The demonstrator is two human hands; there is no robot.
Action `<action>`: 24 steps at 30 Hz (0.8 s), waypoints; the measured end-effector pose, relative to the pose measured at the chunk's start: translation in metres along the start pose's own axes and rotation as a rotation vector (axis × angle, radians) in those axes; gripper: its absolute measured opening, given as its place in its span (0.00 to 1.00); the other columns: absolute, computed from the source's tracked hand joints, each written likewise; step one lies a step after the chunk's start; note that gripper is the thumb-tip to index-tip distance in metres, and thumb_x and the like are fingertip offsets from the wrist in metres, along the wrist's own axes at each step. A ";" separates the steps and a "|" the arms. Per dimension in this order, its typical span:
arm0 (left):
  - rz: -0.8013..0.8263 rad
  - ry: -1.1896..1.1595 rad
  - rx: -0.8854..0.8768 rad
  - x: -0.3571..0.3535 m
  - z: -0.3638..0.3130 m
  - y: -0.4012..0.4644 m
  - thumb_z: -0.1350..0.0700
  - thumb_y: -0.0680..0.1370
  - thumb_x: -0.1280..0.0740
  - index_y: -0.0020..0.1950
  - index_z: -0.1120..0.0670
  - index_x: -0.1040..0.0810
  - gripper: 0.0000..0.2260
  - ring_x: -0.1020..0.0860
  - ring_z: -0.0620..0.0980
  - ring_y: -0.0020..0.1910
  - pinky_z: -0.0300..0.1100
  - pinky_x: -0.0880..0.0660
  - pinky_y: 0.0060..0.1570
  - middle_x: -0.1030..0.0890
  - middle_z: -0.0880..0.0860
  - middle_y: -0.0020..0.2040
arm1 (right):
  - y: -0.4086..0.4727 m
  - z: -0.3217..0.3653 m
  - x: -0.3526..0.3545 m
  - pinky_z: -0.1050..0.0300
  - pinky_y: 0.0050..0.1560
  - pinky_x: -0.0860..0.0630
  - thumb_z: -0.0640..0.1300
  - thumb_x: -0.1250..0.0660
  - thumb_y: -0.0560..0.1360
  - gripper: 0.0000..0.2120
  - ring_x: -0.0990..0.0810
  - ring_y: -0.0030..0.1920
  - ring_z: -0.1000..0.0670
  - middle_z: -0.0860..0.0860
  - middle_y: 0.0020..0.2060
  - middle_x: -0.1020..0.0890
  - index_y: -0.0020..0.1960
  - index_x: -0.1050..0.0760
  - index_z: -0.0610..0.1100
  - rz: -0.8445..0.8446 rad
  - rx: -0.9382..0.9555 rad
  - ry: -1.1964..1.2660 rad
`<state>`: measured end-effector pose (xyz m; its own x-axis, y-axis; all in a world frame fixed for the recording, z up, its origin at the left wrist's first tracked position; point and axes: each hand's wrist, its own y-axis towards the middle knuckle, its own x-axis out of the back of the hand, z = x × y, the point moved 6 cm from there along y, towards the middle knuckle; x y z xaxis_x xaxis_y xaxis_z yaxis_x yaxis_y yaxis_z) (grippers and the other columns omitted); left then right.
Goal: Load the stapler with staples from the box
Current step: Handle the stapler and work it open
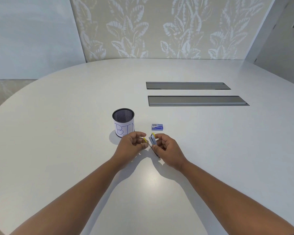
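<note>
A small stapler [152, 139] with a grey-blue body and yellow ends is held between both hands above the white table [75, 150]. My right hand [166, 150] grips its body, which stands tilted. My left hand [131, 144] pinches a yellow-tipped part pulled out to the left, with a thin metal rod running between the two pieces. A small blue and white staple box [157, 127] lies closed on the table just beyond my hands.
A black mesh cup [123, 122] wrapped in paper marked "BIN" stands left of the staple box, close behind my left hand. Two long grey cable hatches [197, 100] are set into the table farther back on the right.
</note>
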<state>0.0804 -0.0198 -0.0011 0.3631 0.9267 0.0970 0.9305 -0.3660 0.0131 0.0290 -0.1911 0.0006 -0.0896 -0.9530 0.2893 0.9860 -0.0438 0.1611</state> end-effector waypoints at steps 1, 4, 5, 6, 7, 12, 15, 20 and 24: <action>-0.004 -0.064 0.015 -0.002 0.001 0.000 0.66 0.75 0.26 0.58 0.55 0.18 0.14 0.18 0.46 0.38 0.37 0.22 0.37 0.13 0.52 0.42 | 0.000 0.000 0.000 0.50 0.41 0.19 0.38 0.30 0.78 0.14 0.21 0.35 0.51 0.42 0.40 0.17 0.63 0.23 0.48 -0.005 0.004 0.006; -0.008 -0.236 0.075 -0.010 0.006 0.001 0.65 0.76 0.26 0.58 0.58 0.18 0.11 0.21 0.50 0.40 0.36 0.24 0.37 0.15 0.57 0.44 | 0.001 0.000 0.001 0.54 0.43 0.19 0.36 0.30 0.78 0.19 0.20 0.36 0.53 0.48 0.37 0.18 0.67 0.27 0.48 -0.017 0.016 0.018; -0.006 -0.267 0.090 -0.013 0.007 0.002 0.64 0.77 0.27 0.58 0.59 0.17 0.10 0.24 0.51 0.40 0.37 0.26 0.38 0.16 0.58 0.44 | 0.002 0.000 0.001 0.55 0.44 0.19 0.36 0.30 0.78 0.22 0.19 0.37 0.53 0.51 0.36 0.18 0.69 0.28 0.48 -0.019 0.021 0.027; -0.003 -0.287 0.098 -0.016 0.008 0.002 0.63 0.77 0.27 0.58 0.59 0.17 0.10 0.25 0.51 0.39 0.38 0.27 0.38 0.16 0.57 0.44 | 0.002 -0.001 0.001 0.55 0.45 0.19 0.36 0.30 0.78 0.23 0.18 0.38 0.51 0.52 0.36 0.18 0.71 0.30 0.48 -0.018 0.028 0.035; 0.001 -0.301 0.101 -0.018 0.008 0.003 0.63 0.77 0.26 0.57 0.58 0.16 0.09 0.26 0.50 0.37 0.38 0.28 0.37 0.17 0.57 0.43 | 0.001 -0.001 0.001 0.54 0.46 0.18 0.36 0.30 0.78 0.25 0.17 0.40 0.49 0.51 0.36 0.17 0.72 0.31 0.48 -0.015 0.037 0.037; 0.070 -0.315 0.078 -0.026 0.001 0.004 0.63 0.76 0.26 0.53 0.57 0.16 0.07 0.19 0.50 0.39 0.39 0.21 0.40 0.16 0.59 0.44 | 0.000 -0.001 -0.001 0.52 0.47 0.18 0.42 0.30 0.79 0.26 0.15 0.42 0.46 0.52 0.41 0.14 0.74 0.33 0.50 -0.003 0.076 -0.022; 0.084 -0.292 0.080 -0.031 -0.003 0.004 0.60 0.76 0.27 0.50 0.53 0.15 0.04 0.18 0.51 0.41 0.42 0.19 0.43 0.15 0.56 0.42 | -0.002 0.001 -0.001 0.55 0.43 0.20 0.42 0.30 0.77 0.27 0.17 0.38 0.49 0.58 0.40 0.15 0.73 0.34 0.53 -0.037 0.123 -0.124; 0.113 -0.319 0.065 -0.036 -0.010 0.001 0.56 0.78 0.27 0.48 0.52 0.16 0.00 0.18 0.53 0.42 0.44 0.21 0.45 0.16 0.56 0.42 | -0.004 0.003 -0.001 0.59 0.41 0.21 0.44 0.28 0.76 0.27 0.16 0.40 0.53 0.61 0.41 0.15 0.68 0.36 0.59 -0.065 0.161 -0.208; 0.169 -0.372 0.062 -0.044 -0.016 -0.004 0.58 0.76 0.26 0.50 0.56 0.16 0.04 0.15 0.58 0.45 0.46 0.19 0.45 0.14 0.62 0.47 | -0.004 -0.002 -0.001 0.60 0.43 0.20 0.44 0.31 0.75 0.27 0.15 0.40 0.54 0.60 0.40 0.14 0.68 0.37 0.62 -0.062 0.136 -0.206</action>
<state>0.0595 -0.0602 0.0102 0.4929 0.8259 -0.2738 0.8533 -0.5203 -0.0334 0.0252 -0.1904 -0.0028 -0.1902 -0.8679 0.4588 0.9509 -0.0466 0.3061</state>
